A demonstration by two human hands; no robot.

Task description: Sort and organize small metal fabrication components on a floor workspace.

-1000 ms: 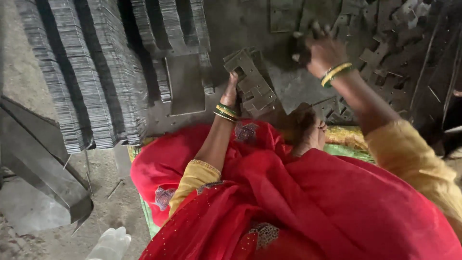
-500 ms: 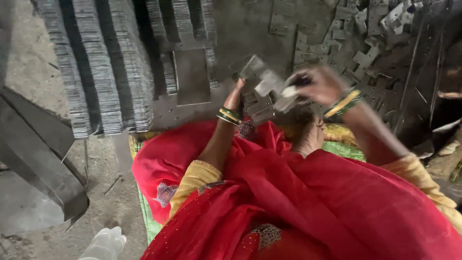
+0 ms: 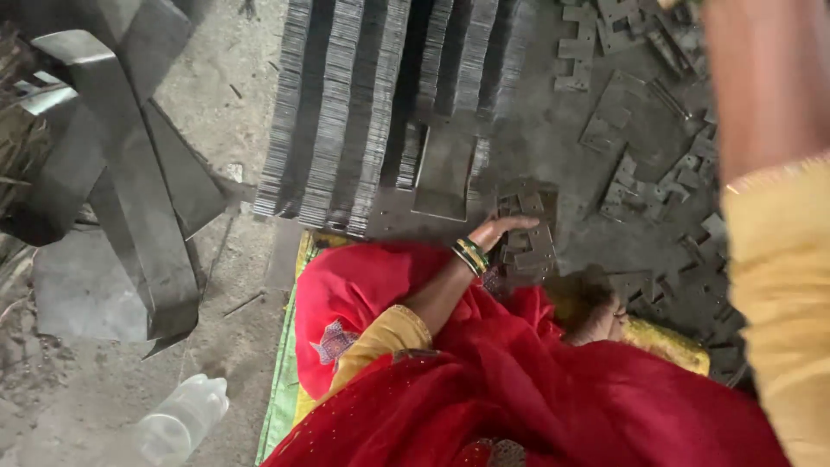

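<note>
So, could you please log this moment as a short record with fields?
Left hand: resting on a small stack of notched metal plates
Right hand: out of frame; only the raised arm shows
Ahead: rows of stacked metal sheets
Right side: loose stamped pieces
Left side: bent metal strip
Near floor: plastic bottle

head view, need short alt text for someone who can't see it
Seen from above, a person's left hand rests on a small stack of notched metal plates on the floor. Long rows of stacked plates lie ahead; the right arm is raised, its hand out of frame.
</note>
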